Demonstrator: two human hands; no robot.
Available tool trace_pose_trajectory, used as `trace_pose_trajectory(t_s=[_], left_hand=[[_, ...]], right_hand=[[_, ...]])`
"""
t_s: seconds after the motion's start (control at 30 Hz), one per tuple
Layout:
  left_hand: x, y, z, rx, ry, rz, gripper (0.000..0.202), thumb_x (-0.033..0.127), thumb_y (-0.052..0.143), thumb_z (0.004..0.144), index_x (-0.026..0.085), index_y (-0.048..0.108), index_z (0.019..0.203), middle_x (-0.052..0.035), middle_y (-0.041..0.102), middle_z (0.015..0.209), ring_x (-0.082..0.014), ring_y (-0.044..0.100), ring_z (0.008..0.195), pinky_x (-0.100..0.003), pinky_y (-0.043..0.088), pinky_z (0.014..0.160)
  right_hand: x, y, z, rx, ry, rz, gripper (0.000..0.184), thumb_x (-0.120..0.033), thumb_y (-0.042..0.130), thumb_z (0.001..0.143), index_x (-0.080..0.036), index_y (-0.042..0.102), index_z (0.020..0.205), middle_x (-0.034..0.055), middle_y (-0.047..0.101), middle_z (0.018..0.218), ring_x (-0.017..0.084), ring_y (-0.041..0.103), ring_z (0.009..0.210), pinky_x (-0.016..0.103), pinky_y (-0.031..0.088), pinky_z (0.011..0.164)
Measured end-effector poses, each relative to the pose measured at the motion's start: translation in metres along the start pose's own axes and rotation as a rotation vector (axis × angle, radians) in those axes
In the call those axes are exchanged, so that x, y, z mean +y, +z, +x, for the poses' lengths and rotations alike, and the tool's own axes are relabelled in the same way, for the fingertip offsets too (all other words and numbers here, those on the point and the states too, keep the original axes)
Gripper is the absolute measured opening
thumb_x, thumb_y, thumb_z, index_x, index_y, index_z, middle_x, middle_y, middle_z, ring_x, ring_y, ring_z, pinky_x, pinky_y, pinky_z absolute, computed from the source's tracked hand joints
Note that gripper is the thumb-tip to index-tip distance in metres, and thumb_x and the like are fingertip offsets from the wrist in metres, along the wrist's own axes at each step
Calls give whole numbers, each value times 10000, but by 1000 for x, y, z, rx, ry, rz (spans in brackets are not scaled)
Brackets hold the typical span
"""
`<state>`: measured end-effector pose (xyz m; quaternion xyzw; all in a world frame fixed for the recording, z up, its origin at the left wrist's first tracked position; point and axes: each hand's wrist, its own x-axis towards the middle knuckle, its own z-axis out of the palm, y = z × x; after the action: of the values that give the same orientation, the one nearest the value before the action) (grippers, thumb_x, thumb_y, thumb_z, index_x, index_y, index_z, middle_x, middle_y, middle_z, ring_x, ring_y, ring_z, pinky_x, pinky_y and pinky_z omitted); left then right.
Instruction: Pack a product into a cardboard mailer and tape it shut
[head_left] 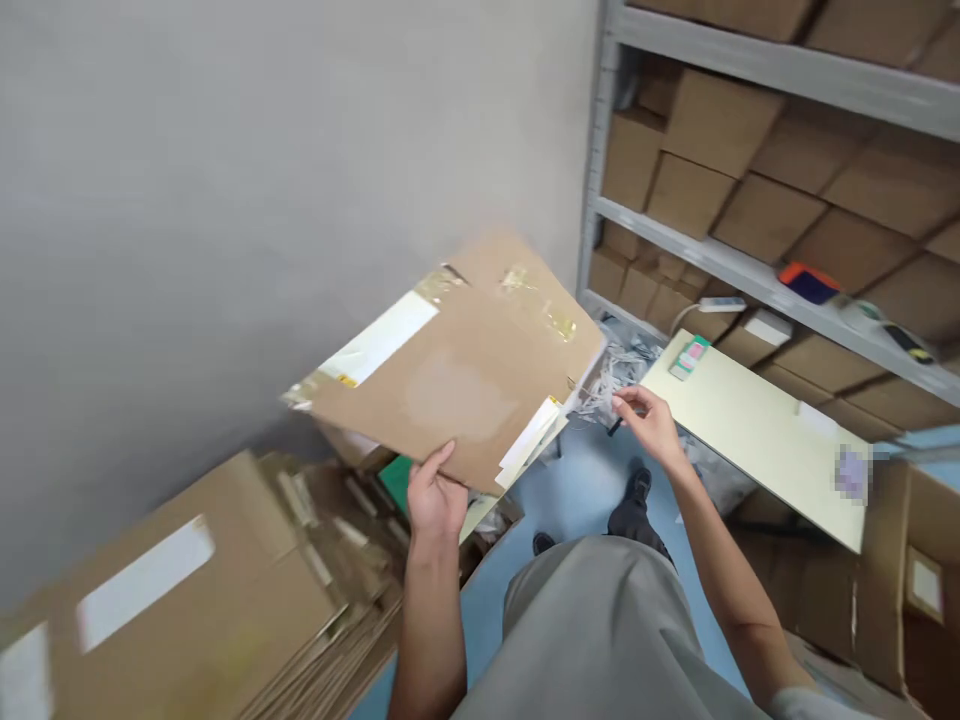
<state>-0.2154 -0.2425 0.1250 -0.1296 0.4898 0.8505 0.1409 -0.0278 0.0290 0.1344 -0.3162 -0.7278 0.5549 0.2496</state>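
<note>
My left hand grips the lower edge of a flattened cardboard box, thumb on top and fingers beneath. The cardboard is tilted, with strips of clear tape and white labels along its edges. Just off its right corner, my right hand is closed in a pinch. A small dark tip shows below those fingers; what it belongs to is too small to make out. Crumpled clear plastic and pale strips lie beyond the right hand.
Flattened cardboard boxes are stacked at the left. A pale yellow table on the right bears a small green-and-pink item. Metal shelving behind it holds many cartons. An open carton stands lower right, and a grey wall rises at left.
</note>
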Motion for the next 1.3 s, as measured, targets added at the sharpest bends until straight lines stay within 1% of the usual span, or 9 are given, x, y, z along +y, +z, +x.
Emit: trace_pose_trajectory(t_s=[0.13, 0.3, 0.4, 0.57, 0.7, 0.87, 1.03, 1.2, 1.3], left_hand=[[-70, 105, -12, -222, -136, 206, 385, 271, 951, 467, 216, 784, 809, 10, 836, 887, -183, 750, 877, -275, 604, 837], [-177, 225, -37, -519, -246, 476, 305, 293, 853, 482, 209, 754, 758, -10, 808, 817, -201, 716, 754, -298, 578, 711], [-250, 289, -49, -699, -285, 581, 305, 305, 804, 514, 211, 765, 801, -27, 825, 887, -223, 723, 810, -309, 582, 737], [-375, 376, -62, -992, -217, 804, 281, 358, 766, 551, 214, 714, 787, -44, 779, 864, -272, 711, 890, -375, 601, 841], [-458, 415, -74, -1123, -84, 911, 347, 354, 708, 681, 215, 721, 998, -107, 803, 1101, -349, 712, 1172, -487, 591, 1104], [-524, 426, -81, -1206, -124, 983, 597, 295, 690, 787, 235, 643, 1379, -149, 692, 1528, -357, 585, 1481, -532, 414, 1345], [-546, 423, -81, -1260, -160, 1075, 650, 241, 629, 814, 194, 614, 1462, -166, 684, 1546, -336, 592, 1489, -530, 397, 1353], [-547, 420, -96, -1408, -238, 1065, 630, 234, 568, 815, 190, 683, 1433, -165, 701, 1566, -324, 605, 1507, -536, 413, 1337], [-542, 416, -102, -1382, -252, 1066, 584, 235, 551, 805, 196, 746, 1354, -155, 761, 1470, -328, 648, 1449, -547, 476, 1280]], right_hand=[[49, -127, 17, 327, -9, -92, 626, -741, 777, 888, -217, 762, 1231, 160, 805, 1315, 257, 760, 943, 358, 629, 692], [128, -276, 22, 542, 148, -43, 854, -723, 797, 876, -220, 622, 1545, 233, 633, 1626, 182, 690, 764, 389, 640, 687], [178, -352, 10, 581, 229, 41, 865, -711, 816, 865, -200, 615, 1533, 220, 729, 1473, 183, 687, 747, 388, 640, 708], [250, -442, -22, 654, 280, 117, 591, -726, 828, 833, -232, 666, 1115, 74, 784, 1021, 198, 697, 775, 355, 625, 720], [297, -470, -37, 765, 348, 76, 535, -741, 763, 841, -278, 541, 993, 27, 700, 932, 215, 713, 794, 388, 645, 776], [336, -470, -45, 828, 463, -67, 472, -671, 680, 837, -305, 454, 1031, 72, 692, 1030, 280, 734, 944, 458, 638, 876], [345, -460, -48, 780, 499, -95, 466, -604, 658, 807, -280, 511, 1108, 145, 765, 1168, 291, 735, 977, 458, 626, 886], [328, -445, -27, 616, 438, -63, 447, -509, 630, 802, -231, 616, 1151, 170, 795, 1219, 292, 740, 1058, 444, 643, 889], [316, -440, -17, 580, 459, -63, 451, -517, 630, 827, -206, 648, 1154, 173, 796, 1204, 287, 753, 1037, 449, 653, 876]])
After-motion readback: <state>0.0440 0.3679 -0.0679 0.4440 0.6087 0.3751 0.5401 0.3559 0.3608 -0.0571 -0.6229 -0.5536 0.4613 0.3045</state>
